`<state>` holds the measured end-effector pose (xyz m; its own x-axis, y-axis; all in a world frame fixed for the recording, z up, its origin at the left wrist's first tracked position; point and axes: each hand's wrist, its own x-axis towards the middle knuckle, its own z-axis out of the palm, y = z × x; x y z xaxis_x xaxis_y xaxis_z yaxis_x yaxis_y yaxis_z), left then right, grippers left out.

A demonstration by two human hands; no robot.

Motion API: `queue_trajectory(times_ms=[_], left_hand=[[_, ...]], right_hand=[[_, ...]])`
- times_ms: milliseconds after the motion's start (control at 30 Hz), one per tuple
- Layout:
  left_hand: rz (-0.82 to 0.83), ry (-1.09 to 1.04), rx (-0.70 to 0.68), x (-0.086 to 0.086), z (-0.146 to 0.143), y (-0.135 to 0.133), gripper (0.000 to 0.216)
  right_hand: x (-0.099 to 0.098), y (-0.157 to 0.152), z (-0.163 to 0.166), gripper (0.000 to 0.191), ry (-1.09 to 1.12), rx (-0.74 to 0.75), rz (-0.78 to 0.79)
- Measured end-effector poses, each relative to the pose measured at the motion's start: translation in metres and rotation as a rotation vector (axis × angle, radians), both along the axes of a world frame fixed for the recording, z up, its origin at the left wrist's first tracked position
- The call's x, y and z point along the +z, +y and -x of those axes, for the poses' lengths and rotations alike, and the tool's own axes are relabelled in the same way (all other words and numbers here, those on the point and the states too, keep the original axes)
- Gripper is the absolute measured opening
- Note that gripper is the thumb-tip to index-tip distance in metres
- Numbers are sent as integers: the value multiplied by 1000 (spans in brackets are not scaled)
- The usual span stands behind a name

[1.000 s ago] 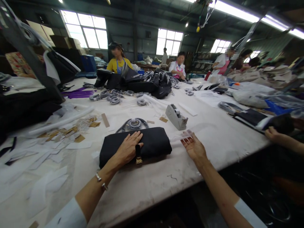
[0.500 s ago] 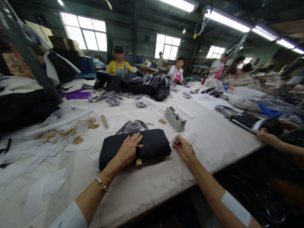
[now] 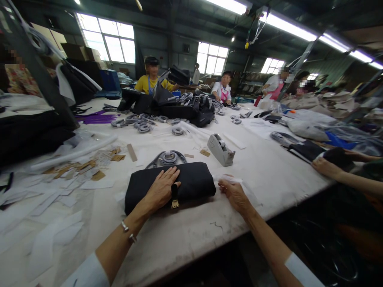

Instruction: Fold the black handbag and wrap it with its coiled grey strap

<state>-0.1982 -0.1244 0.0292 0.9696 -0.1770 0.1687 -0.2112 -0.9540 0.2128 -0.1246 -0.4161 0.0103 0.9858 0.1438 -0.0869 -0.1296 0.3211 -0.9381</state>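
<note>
left hand (image 3: pixel 161 189) flat on soft black bag (image 3: pixel 191 181)

The black bag (image 3: pixel 191 181) lies flat on my worktop (image 3: pixel 185 235), long side across, its soft fabric folded over and closed. A short black strap with a brass clasp (image 3: pixel 174 203) hangs over its near edge, in the middle. Just beside its right end lies a thin sheet of clear film (image 3: pixel 239 185), crumpled and see-through.
</note>
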Motion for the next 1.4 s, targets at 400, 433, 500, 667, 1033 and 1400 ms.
queue_trajectory(times_ms=[400,433,500,667,1033,1400], left_hand=[[-20,17,12,2,1,-1,51],[-19,22,12,2,1,-1,51],[-12,30,15,4,2,-2,51],[7,31,18,5,2,-3,52],[405,-49,-40,8,4,8,41],[1064,-86,207,13,4,19,49]], right_hand=[[17,15,20,30,-324,-319,455],[24,16,25,31,-379,-306,584],[37,20,33,30,-463,-286,754],[50,44,37,21,-755,-283,675],[13,136,57,13,-967,-121,601],[4,142,47,26,-1113,31,731]])
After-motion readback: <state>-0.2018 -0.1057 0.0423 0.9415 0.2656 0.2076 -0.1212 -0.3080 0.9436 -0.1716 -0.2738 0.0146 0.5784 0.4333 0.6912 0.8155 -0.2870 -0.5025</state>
